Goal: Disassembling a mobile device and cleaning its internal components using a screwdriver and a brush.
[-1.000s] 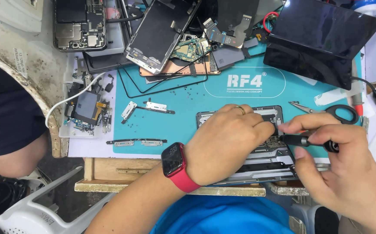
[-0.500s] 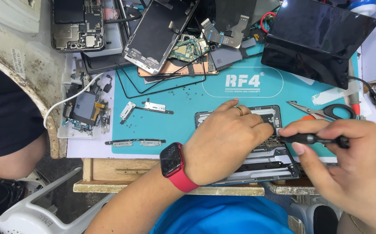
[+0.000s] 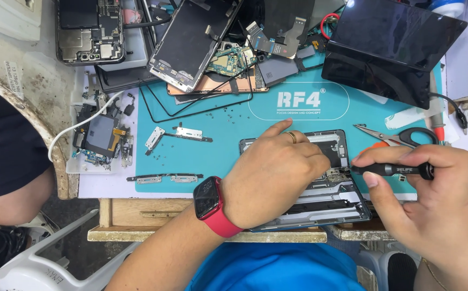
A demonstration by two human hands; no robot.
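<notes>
Opened grey phone chassis (image 3: 331, 196): lower centre, on teal mat (image 3: 217, 151), internals exposed.
Left hand (image 3: 274, 175): fingers spread flat, pressing it.
Right hand (image 3: 433, 205): fingers pinched around slim black screwdriver (image 3: 393, 170), tip at chassis.

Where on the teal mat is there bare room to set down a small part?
Bare teal mat lies between the metal bracket and the opened phone, though tiny screws dot it. The mat's top edge is crowded with phone screens and boards.
</notes>
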